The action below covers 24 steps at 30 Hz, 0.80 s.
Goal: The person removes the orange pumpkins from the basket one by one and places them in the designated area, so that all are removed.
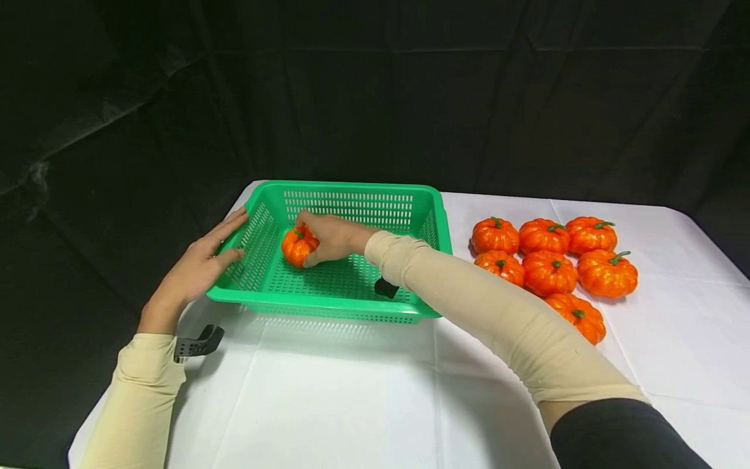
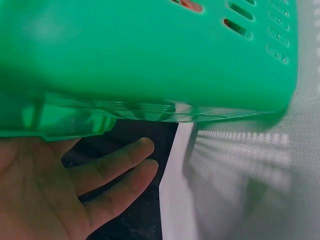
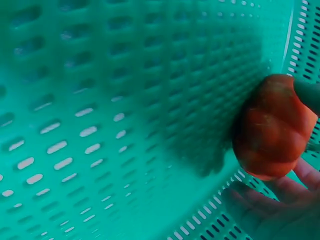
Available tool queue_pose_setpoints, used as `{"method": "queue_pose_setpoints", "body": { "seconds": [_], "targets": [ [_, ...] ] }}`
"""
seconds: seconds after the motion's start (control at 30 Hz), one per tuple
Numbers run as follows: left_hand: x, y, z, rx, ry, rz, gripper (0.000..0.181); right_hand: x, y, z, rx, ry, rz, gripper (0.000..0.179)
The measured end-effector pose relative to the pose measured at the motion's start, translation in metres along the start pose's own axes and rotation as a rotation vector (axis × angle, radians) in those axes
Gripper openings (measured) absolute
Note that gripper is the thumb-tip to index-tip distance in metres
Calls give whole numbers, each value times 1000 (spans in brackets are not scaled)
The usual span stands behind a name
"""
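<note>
A small orange pumpkin (image 1: 299, 245) with a green stem is in the left part of a green slotted plastic basket (image 1: 351, 299). My right hand (image 1: 333, 238) reaches into the basket and holds this pumpkin between thumb and fingers. In the right wrist view the pumpkin (image 3: 272, 130) is close to the basket floor, but whether it touches is unclear. My left hand (image 1: 199, 264) rests at the basket's left rim, thumb and a finger over the edge. In the left wrist view two straight fingers of the left hand (image 2: 45, 195) extend below the rim, gripping nothing.
Several more pumpkins (image 1: 549, 273) are grouped to the right of the basket on the white-covered table (image 1: 351, 391). The right forearm passes over the basket's right side and the table. A black curtain (image 1: 375, 91) hangs behind. Dark devices are strapped at both wrists.
</note>
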<state>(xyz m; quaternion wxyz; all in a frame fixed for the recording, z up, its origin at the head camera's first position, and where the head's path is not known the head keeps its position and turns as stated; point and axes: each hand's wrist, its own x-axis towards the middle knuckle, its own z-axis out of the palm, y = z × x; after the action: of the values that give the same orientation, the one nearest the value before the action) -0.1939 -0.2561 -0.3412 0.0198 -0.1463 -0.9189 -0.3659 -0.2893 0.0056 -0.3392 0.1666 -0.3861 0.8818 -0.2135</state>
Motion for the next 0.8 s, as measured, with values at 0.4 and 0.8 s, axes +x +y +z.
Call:
{"method": "queue_pose_setpoints", "body": {
  "seconds": [0.4, 0.8],
  "targets": [
    [-1, 2, 1, 18, 12, -12, 65, 2, 0, 4, 32, 29, -6, 78],
    [0, 1, 1, 18, 19, -16, 66, -1, 1, -7, 80, 109, 26, 73]
  ]
}}
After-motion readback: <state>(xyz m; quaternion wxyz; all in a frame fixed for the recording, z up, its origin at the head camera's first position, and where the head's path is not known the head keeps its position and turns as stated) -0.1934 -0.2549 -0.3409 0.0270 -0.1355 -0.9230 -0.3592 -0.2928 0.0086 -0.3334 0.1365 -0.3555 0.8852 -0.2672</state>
